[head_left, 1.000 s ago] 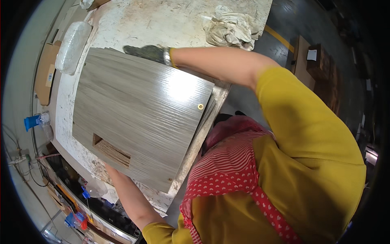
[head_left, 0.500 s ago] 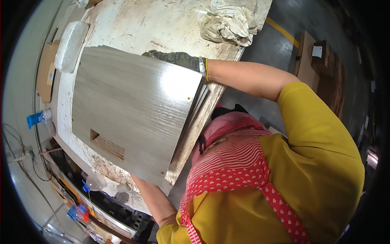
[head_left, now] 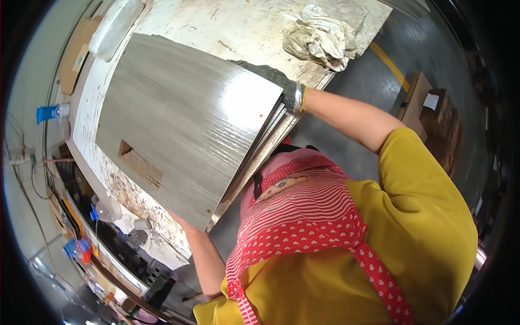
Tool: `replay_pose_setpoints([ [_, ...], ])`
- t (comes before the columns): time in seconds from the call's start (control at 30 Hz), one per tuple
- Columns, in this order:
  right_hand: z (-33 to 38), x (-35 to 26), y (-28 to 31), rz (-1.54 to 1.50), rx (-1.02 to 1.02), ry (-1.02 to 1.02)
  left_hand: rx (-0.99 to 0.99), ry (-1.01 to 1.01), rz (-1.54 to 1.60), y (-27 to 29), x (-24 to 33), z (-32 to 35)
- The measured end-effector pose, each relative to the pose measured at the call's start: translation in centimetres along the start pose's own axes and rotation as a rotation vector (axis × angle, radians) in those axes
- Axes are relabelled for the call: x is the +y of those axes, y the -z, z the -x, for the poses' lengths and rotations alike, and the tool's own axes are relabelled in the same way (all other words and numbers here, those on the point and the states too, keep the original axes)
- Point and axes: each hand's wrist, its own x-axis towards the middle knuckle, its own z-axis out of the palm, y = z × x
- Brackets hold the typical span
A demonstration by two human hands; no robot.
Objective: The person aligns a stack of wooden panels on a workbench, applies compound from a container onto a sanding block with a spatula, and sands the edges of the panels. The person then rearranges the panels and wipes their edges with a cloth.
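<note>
Closely, the right hand in a dark grey glove [head_left: 266,72] lies along the far right edge of a flat grey wood-grain panel [head_left: 181,114]; I cannot tell whether it grips. The bare left forearm [head_left: 204,259] runs to the near edge, that hand hidden, its state unclear. Board edges [head_left: 272,122] show beneath the panel, which lies on a stained white worktable [head_left: 238,28], a crumpled off-white cloth [head_left: 318,40] beyond, far right.

1. Looking down from the person's head, through the left lens of a side-by-side fisheye pair!
2. Peering over the red apron [head_left: 295,235] and yellow sleeve [head_left: 428,181], very near and large at lower right.
3. Catching the grey panel [head_left: 184,119] from above and aslant, farther off than the apron.
4. Reaching wide, past the worktable [head_left: 233,24] to wall [head_left: 40,81] and floor [head_left: 363,80] (bending straight edges, going black at the rim)!
</note>
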Motion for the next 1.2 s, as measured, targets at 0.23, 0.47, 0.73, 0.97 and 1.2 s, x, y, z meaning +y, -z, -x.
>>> replay_pose_setpoints([
  [0.23,1.0,-0.8,-1.6,0.05,0.024,-0.032,0.004,0.016,0.097,2.1,0.1,1.1],
  [0.47,4.1,-2.4,1.1,-0.602,0.157,-0.052,-0.035,-0.146,0.071,3.2,1.5,2.9],
  [0.73,6.2,-7.4,0.1,-0.097,0.184,-0.163,-0.211,-0.561,-0.602,3.1,1.8,7.7],
  [0.97,5.5,-7.5,-1.5,-0.28,0.296,-0.256,-0.029,-0.544,-0.572,2.5,1.8,7.3],
  [1.2,5.4,-6.6,1.4,-0.047,0.03,-0.163,-0.053,-0.6,-0.648,2.6,0.2,8.4],
])
